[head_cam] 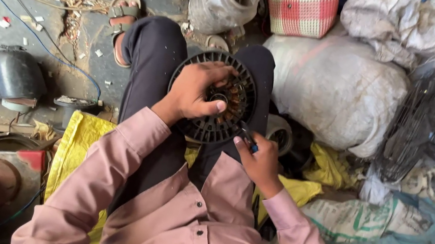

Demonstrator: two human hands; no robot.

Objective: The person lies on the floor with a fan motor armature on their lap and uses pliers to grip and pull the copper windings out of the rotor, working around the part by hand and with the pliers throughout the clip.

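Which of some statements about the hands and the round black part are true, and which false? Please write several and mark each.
1. The left hand rests on the round black slotted housing. True.
2. The housing lies on the floor. False: it sits on the person's lap.
3. The right hand grips a small tool. True.
4. The checked basket is blue. False: it is red and pale.
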